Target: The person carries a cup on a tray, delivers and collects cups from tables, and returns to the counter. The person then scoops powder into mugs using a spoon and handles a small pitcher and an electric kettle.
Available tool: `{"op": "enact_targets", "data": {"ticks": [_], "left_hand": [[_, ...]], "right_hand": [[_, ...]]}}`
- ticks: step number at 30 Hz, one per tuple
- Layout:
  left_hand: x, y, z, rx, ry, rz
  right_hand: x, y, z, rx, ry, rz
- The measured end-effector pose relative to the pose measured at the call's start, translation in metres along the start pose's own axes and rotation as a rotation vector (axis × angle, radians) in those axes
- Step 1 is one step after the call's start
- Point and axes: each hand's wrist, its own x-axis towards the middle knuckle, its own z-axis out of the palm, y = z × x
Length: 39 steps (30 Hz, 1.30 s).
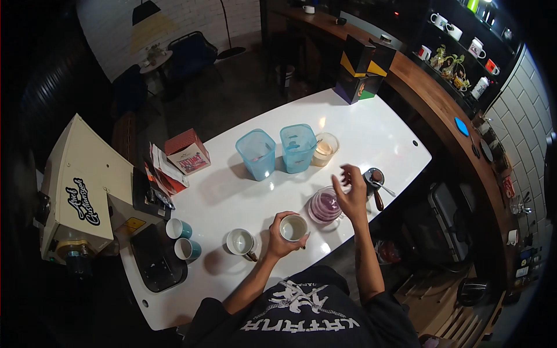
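Observation:
My left hand (281,236) is wrapped round a pale mug (293,228) near the table's front edge, and its open top faces me. Just left of it stands a similar mug (240,241) with a brown handle. My right hand (351,190) is raised with its fingers apart and nothing visible in them. Below and left of that hand sits a ribbed glass vessel (325,207) with a pinkish tint. To its right are a dark round container (374,176) with a spoon (384,189) across it and a brown handle (379,201) beside it.
Two blue translucent containers (257,153) and a glass of light brown contents (326,147) stand farther back on the white table (220,188). Two teal cups (188,249) are by a cream machine (81,197) at left. Boxes (187,152) and dark cartons (362,69) line the far side.

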Motion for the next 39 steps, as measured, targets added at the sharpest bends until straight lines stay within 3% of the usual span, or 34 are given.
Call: {"op": "enact_targets", "data": {"ticks": [2,9,11,13,15,19,23,30,36,39], "left_hand": [[0.001,0.003,0.000,0.010,0.022,-0.005],[0.004,0.001,-0.005,0.050,0.068,0.029],[0.003,0.001,-0.005,0.054,0.071,0.018],[0.005,0.001,-0.004,0.036,0.119,0.052],[0.004,0.001,-0.005,0.045,0.104,0.041],[0.004,0.000,-0.007,0.062,0.067,0.022],[0.004,-0.002,-0.004,0.059,0.112,0.053],[0.005,-0.001,-0.005,0.070,0.105,0.056],[0.005,0.000,-0.003,0.067,0.112,0.044],[0.005,0.001,-0.005,0.077,0.101,0.029]], "right_hand": [[0.013,-0.006,0.007,-0.014,-0.143,-0.014],[0.076,0.006,0.044,-0.205,-0.246,-0.187],[0.095,0.004,0.048,-0.317,-0.494,-0.126],[0.109,0.006,0.053,-0.353,-0.529,-0.167],[0.123,0.009,0.057,-0.252,-0.703,-0.280],[0.144,-0.007,0.062,-0.477,-0.903,-0.256],[0.150,-0.008,0.075,-0.607,-0.864,-0.267],[0.151,0.005,0.085,-0.554,-0.947,-0.220],[0.099,-0.009,0.075,-0.654,-0.665,-0.488],[0.073,-0.014,0.066,-0.668,-0.553,-0.523]]}}
